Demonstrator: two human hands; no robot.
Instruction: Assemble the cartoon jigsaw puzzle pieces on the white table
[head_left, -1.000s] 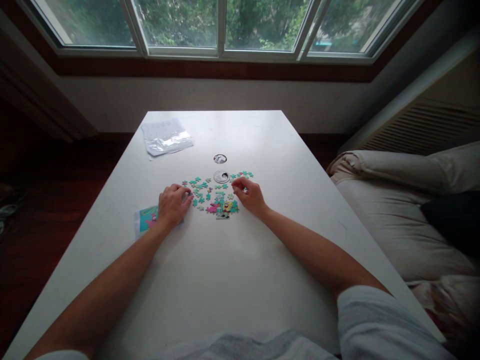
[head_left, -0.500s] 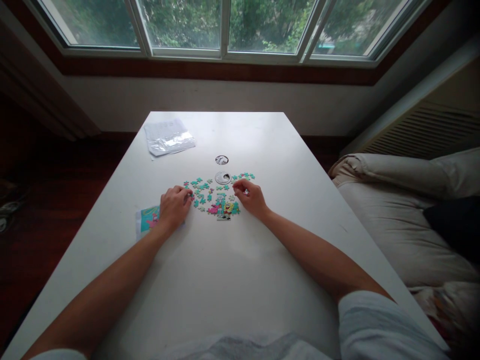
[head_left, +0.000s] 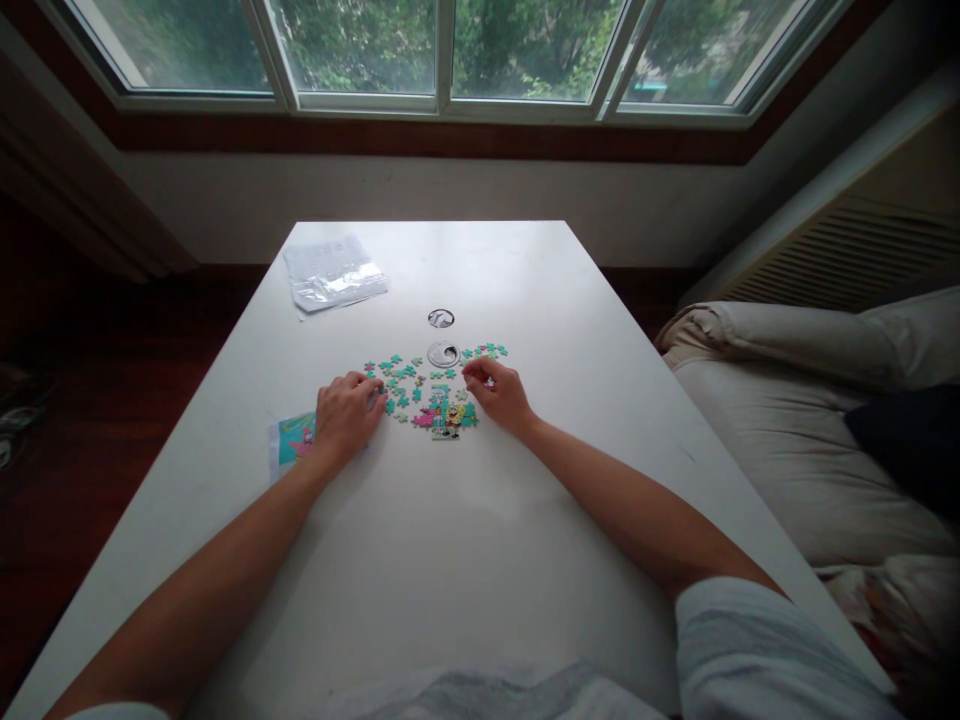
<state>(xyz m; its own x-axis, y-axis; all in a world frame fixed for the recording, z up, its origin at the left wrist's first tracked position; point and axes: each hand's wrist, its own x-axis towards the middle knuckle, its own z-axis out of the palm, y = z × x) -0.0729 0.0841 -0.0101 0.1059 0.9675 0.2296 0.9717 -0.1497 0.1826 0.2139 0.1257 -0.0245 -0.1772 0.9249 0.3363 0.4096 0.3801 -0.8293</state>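
Loose jigsaw puzzle pieces (head_left: 405,374), mostly teal with a few pink, lie scattered on the white table (head_left: 480,560). Just nearer to me is a joined part of the puzzle (head_left: 448,418) with a yellow cartoon figure and a pink area. My left hand (head_left: 348,412) rests at the left edge of the loose pieces, fingers curled; whatever is under its fingertips is hidden. To the right of the pieces is my right hand (head_left: 496,390), its thumb and index finger pinched together. Anything in that pinch is too small to make out.
Two round, shiny discs (head_left: 443,354) lie beyond the pieces. A clear plastic bag with paper (head_left: 337,275) is at the far left of the table. A colourful picture sheet (head_left: 292,440) lies partly under my left arm. Right of the table stands a beige sofa (head_left: 780,430).
The whole view has shifted slightly. Both hands keep nearly the same place and pose by the puzzle pieces.
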